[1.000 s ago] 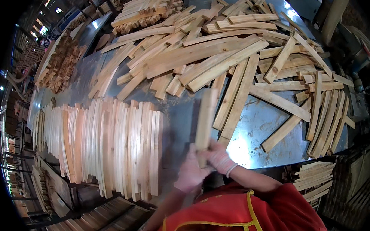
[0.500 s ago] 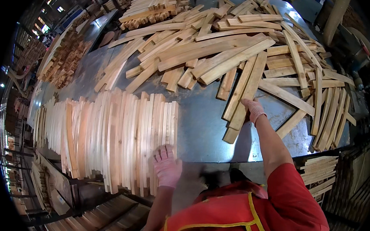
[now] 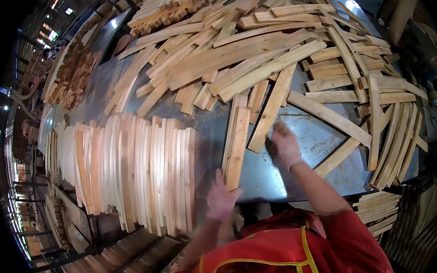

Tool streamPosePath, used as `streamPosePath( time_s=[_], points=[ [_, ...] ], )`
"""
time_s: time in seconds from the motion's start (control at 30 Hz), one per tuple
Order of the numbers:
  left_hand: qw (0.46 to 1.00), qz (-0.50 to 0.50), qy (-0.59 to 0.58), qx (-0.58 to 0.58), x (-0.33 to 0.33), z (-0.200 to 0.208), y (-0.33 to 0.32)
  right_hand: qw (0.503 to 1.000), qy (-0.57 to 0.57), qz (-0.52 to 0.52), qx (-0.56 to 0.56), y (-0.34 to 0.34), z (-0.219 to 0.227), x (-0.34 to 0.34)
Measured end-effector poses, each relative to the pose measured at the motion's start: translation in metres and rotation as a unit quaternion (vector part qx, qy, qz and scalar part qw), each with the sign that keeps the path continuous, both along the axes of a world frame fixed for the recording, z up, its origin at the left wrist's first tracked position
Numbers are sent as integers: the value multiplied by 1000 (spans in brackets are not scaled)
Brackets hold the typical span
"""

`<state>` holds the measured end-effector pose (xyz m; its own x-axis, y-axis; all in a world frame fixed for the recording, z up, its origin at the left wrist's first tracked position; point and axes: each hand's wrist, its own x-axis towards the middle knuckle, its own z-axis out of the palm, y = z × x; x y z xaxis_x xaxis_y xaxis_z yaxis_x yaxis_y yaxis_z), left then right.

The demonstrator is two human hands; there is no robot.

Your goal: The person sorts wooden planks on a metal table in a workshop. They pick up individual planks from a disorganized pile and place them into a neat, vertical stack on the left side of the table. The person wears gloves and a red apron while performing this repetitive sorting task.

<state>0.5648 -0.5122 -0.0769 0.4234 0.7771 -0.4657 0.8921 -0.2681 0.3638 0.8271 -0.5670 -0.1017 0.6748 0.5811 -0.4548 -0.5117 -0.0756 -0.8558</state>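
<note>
My left hand (image 3: 222,197), in a light pinkish glove, is closed on the near end of two wooden slats (image 3: 237,143). They lie side by side, pointing away from me on the metal table. My right hand (image 3: 284,147) is a little blurred and hangs over the table, just right of another slat (image 3: 272,110); its fingers are smeared, and whether they touch that slat is unclear. Left of my left hand stands a long row of pale slats (image 3: 150,172), set on edge and packed close together.
A loose heap of wooden slats (image 3: 224,61) covers the far part of the metal table (image 3: 263,177). More slats (image 3: 395,139) lie crossed at the right. Stacked wood stands at the far left (image 3: 70,75) and at the back (image 3: 172,6). The table's front edge is close to my body.
Two slats have come leftward and nearer, away from the heap. My left hand has left the row's edge and taken their near end. My right hand has let go and shifted slightly left and nearer.
</note>
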Motion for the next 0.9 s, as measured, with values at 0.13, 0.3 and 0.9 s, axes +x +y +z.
streamPosePath(
  time_s=[0.13, 0.3, 0.9],
  points=[
    [973, 34, -214, -74, -17, -14, 5, 993, 42, -110, -8, 65, -25, 68],
    [607, 259, -494, -565, -62, -2, 3, 987, 134, 16, 87, 49, 12, 28],
    [966, -41, -139, 215, -110, -2, 26, 588, -523, 614, 62, 24, -55, -205]
  ],
)
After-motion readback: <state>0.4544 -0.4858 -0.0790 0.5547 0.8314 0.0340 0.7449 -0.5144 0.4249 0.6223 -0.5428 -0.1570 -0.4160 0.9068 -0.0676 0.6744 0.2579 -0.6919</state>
